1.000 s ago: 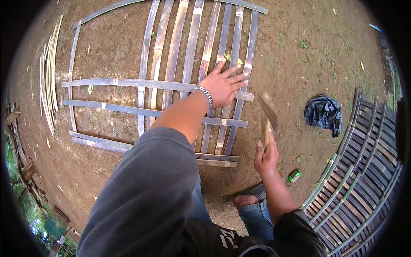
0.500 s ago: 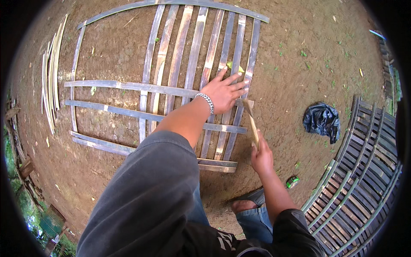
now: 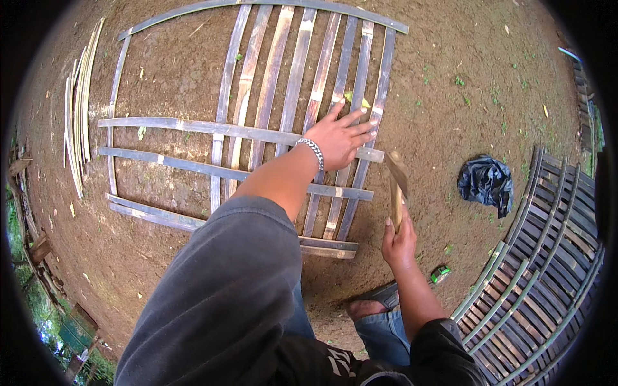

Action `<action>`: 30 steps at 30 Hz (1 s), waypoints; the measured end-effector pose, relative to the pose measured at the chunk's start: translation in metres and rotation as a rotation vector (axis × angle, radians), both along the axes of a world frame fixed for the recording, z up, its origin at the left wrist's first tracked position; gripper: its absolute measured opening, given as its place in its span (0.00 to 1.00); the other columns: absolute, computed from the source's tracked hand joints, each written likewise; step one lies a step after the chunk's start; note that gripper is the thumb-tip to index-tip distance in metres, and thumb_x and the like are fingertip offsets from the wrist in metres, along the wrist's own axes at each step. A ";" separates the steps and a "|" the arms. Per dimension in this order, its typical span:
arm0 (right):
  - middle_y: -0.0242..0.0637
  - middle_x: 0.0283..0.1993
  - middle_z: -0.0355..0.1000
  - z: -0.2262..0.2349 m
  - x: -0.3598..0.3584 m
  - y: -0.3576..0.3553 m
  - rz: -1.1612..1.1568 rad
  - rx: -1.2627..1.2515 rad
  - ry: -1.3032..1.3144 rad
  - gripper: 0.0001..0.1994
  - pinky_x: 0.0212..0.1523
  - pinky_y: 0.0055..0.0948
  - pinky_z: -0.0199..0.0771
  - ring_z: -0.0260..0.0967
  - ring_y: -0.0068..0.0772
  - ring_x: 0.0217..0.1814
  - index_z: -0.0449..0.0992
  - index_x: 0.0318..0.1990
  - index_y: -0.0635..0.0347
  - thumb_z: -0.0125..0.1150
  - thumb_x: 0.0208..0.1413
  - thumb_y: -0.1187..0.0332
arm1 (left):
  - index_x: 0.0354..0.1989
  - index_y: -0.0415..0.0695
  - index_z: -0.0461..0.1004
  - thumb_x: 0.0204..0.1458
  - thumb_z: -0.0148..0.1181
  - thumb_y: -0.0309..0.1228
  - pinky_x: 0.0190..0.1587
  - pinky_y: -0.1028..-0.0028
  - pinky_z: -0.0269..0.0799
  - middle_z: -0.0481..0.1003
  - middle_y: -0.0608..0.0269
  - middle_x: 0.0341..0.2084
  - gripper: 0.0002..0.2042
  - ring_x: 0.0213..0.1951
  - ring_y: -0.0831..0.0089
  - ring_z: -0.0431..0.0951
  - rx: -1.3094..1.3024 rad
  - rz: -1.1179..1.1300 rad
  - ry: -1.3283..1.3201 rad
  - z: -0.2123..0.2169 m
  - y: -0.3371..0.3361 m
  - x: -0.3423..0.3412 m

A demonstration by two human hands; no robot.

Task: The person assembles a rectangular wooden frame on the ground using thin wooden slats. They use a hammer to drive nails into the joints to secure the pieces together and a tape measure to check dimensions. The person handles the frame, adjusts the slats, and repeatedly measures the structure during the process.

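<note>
On the soil lies a flat lattice of dark bamboo slats (image 3: 264, 80), with upright strips laid across long crosswise ones. My left hand (image 3: 333, 140) rests flat on the right part of the lattice, fingers spread over the strips beside the upper middle cross slat (image 3: 193, 126). A chain bracelet circles that wrist. My right hand (image 3: 400, 246) is closed around the pale wooden handle of a hammer (image 3: 395, 209). The hammer's brownish head is blurred and sits just right of the cross slat's end, apart from it. A yellow-green leaf (image 3: 365, 103) shows near my left fingertips.
Thin pale strips (image 3: 78, 116) lie in a bundle at the far left. A crumpled black plastic bag (image 3: 485, 183) is on the right, near a stacked slatted bamboo panel (image 3: 541, 276). A green tape measure (image 3: 440, 275) lies by my right forearm, close to my foot (image 3: 365, 310).
My right hand and the hammer have moved right, taking the head away from the cross slat's end. My left hand stays in place on the slats.
</note>
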State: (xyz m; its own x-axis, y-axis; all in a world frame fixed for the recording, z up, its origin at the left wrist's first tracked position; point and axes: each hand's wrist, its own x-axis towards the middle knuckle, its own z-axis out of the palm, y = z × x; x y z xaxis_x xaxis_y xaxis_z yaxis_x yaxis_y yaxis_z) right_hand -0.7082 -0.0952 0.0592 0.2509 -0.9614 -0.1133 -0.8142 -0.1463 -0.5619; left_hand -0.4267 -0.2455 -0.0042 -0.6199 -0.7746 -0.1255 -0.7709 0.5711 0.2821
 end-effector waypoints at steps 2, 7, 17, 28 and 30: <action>0.57 0.59 0.72 -0.001 -0.002 0.011 0.037 -0.080 -0.108 0.26 0.54 0.48 0.77 0.74 0.61 0.55 0.64 0.66 0.64 0.59 0.60 0.72 | 0.70 0.56 0.64 0.61 0.47 0.39 0.75 0.44 0.40 0.54 0.72 0.74 0.26 0.75 0.66 0.49 -0.001 -0.002 0.002 -0.001 0.004 0.001; 0.61 0.55 0.73 0.002 0.014 -0.012 -0.083 0.319 0.130 0.26 0.52 0.49 0.78 0.74 0.64 0.54 0.63 0.66 0.63 0.58 0.61 0.71 | 0.70 0.56 0.65 0.61 0.47 0.39 0.75 0.45 0.39 0.55 0.71 0.74 0.26 0.75 0.66 0.49 0.046 0.008 0.011 0.003 0.004 0.000; 0.60 0.55 0.73 0.005 0.017 -0.013 -0.078 0.319 0.092 0.27 0.53 0.50 0.76 0.73 0.64 0.54 0.61 0.69 0.57 0.57 0.62 0.69 | 0.69 0.55 0.66 0.60 0.50 0.37 0.75 0.45 0.41 0.56 0.72 0.73 0.26 0.75 0.65 0.49 0.057 0.017 0.036 0.006 0.003 -0.002; 0.59 0.56 0.72 -0.002 0.009 -0.009 -0.089 0.414 0.146 0.26 0.51 0.52 0.77 0.74 0.63 0.54 0.62 0.68 0.52 0.58 0.62 0.68 | 0.70 0.55 0.64 0.60 0.49 0.37 0.75 0.45 0.40 0.54 0.72 0.74 0.27 0.75 0.64 0.49 0.032 -0.013 -0.009 0.005 0.002 -0.004; 0.57 0.56 0.73 -0.003 0.004 -0.012 -0.136 0.434 0.180 0.27 0.51 0.52 0.76 0.74 0.62 0.53 0.62 0.68 0.52 0.58 0.62 0.67 | 0.71 0.55 0.63 0.60 0.48 0.37 0.75 0.45 0.40 0.53 0.72 0.75 0.27 0.76 0.64 0.48 0.020 -0.012 -0.010 0.005 0.003 -0.005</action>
